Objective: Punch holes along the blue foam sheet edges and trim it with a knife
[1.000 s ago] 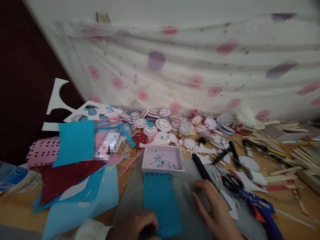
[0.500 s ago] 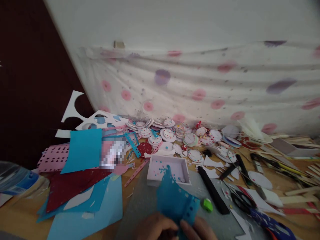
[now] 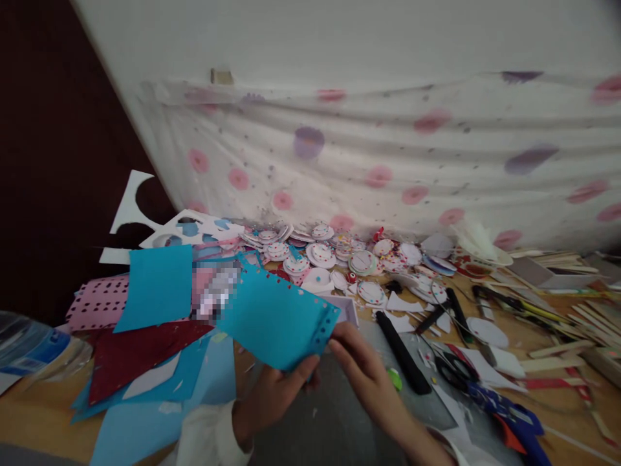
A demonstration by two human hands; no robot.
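A blue sheet (image 3: 272,317) is held up over the work mat, with small holes along its upper edge and a folded strip with holes at its right end. My left hand (image 3: 286,391) pinches its lower edge between thumb and fingers. At the right end, my right hand (image 3: 356,359) has its fingertips against the punched strip; part of them is hidden behind the sheet. Behind the sheet, a white box (image 3: 350,310) shows only its right part. A green punch (image 3: 394,379) lies beside my right hand.
Colored sheets (image 3: 160,285) and a plastic bottle (image 3: 39,349) are at left. Decorated paper discs (image 3: 320,255) line the back. A black rod (image 3: 402,353), scissors (image 3: 456,370), a blue glue gun (image 3: 507,408) and wooden sticks (image 3: 557,349) are at right.
Both hands have come up into view with the blue sheet, which has swung left and flattened toward the camera. It now covers most of the white box. The view has shifted slightly.
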